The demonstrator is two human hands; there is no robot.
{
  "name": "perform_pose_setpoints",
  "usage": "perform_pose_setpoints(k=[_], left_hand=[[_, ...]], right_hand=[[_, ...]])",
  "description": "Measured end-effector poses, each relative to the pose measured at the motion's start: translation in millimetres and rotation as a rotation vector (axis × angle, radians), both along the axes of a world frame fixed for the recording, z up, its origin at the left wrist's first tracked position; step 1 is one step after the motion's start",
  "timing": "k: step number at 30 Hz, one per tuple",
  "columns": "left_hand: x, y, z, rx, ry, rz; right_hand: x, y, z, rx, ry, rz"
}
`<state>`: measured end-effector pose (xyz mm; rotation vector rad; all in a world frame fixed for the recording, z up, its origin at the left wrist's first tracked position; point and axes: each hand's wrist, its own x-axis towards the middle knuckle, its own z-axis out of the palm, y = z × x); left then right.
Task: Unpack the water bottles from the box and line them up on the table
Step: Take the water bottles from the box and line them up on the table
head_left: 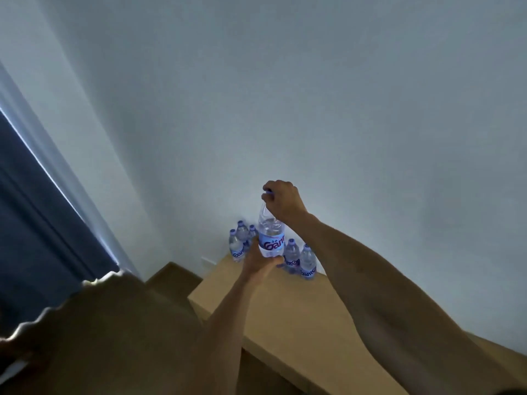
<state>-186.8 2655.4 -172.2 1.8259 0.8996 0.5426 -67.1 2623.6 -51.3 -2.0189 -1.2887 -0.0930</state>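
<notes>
The clear water bottle [270,238] is showing a pale lilac label with purple and white lettering and a lilac cap. The standing bottles [307,262] are wearing matching labels. The table [288,315] is looking light tan, the wall [313,95] plain white, the curtain [37,218] dark blue.

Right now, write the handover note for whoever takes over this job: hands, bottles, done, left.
Left hand: holds the lower body of the held bottle, upright above the table.
Right hand: pinches that bottle's cap from above.
Done: five standing bottles stand at the table's far end against the wall, three behind to the left, two to the right.
Cardboard flap at lower left; the inside of the box is out of view.
Left: set this bottle down in line with the others, then check the box for more.
</notes>
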Motion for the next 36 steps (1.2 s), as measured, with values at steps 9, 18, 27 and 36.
perform_pose_setpoints(k=[9, 18, 27, 36], left_hand=[[-51.7, 50.6, -5.8, -0.15, -0.132, 0.321], [-171.6, 87.3, 2.0, -0.156, -0.258, 0.747], [-240.0, 152.7, 8.4, -0.367, -0.38, 0.536], [-219.6, 230.3, -9.2, -0.836, -0.383, 0.131]], right_hand=[[-64.2, 103.4, -13.0, 0.021, 0.138, 0.282], [-194.0, 177.0, -17.2, 0.095, 0.107, 0.49], [-248.1, 217.2, -6.8, 0.069, 0.161, 0.607], [-206.6, 264.3, -17.1, -0.094, 0.212, 0.345]])
